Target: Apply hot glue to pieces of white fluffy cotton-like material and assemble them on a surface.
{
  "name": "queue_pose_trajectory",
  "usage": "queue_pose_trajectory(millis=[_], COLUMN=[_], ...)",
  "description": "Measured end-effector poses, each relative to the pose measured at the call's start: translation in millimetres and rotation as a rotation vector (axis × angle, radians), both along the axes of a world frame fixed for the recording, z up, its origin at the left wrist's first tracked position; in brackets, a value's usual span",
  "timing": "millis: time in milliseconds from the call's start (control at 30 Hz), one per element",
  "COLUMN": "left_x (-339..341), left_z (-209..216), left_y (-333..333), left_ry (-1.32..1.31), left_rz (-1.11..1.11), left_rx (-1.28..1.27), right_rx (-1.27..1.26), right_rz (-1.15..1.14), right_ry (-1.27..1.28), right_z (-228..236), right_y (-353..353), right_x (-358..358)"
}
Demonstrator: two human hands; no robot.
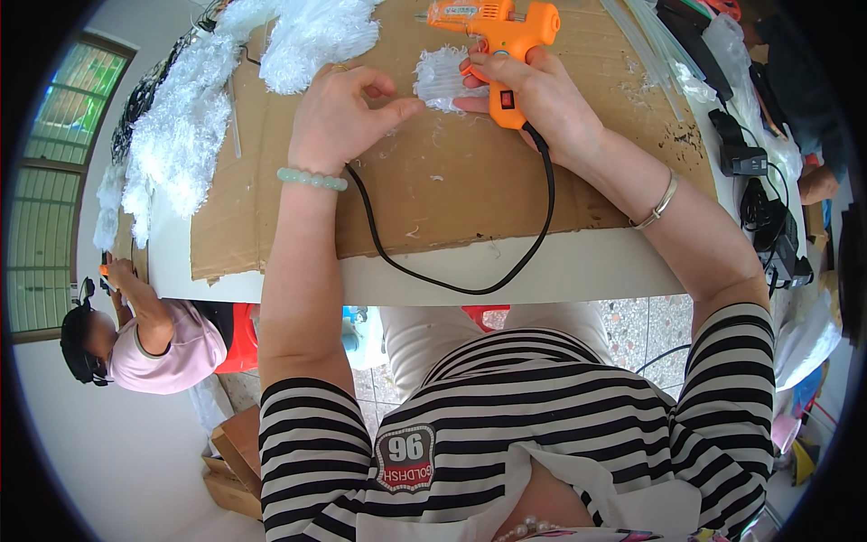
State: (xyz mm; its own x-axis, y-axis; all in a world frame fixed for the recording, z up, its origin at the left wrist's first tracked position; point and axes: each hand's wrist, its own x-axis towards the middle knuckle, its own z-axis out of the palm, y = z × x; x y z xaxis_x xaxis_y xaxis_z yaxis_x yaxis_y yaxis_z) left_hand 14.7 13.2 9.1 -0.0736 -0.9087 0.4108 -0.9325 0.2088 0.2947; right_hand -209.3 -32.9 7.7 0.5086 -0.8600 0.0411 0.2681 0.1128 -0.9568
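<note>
My right hand (553, 104) is wrapped round the handle of an orange hot glue gun (513, 20), its nozzle pointing left. A black cord runs from the handle's lower end. Just left of the handle, a small piece of white fringed, ribbed material (440, 79) lies on the cardboard (452, 181), beside my right fingertips. My left hand (348, 113) hovers at that piece's left side, thumb stretched toward it and index finger curled, with a gap between them. I see nothing in it; its other fingers are partly hidden.
White fringed bundles (316, 41) lie at the far left, with more hanging over the table's left side (181, 154). Clear sticks (646, 50) and black power adapters (742, 155) are at the right. The black cord (479, 291) loops past the table's front edge. Another person (163, 348) sits at left.
</note>
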Motion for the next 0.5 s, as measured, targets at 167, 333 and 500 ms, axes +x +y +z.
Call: queue_pose_trajectory(millis=[167, 333, 500], left_x=[-19, -26, -29], left_z=[-7, -12, -16], left_y=[-5, -12, -16], left_ry=[0.089, 0.106, 0.097], left_rz=[-0.075, -0.141, -0.159], left_rx=[0.050, -0.002, -0.025], right_rx=[0.012, 0.015, 0.025], right_rz=[0.016, 0.005, 0.017], right_ry=[0.020, 0.026, -0.034], right_z=[1, -1, -2], right_y=[1, -1, -1], right_x=[-2, -1, -1])
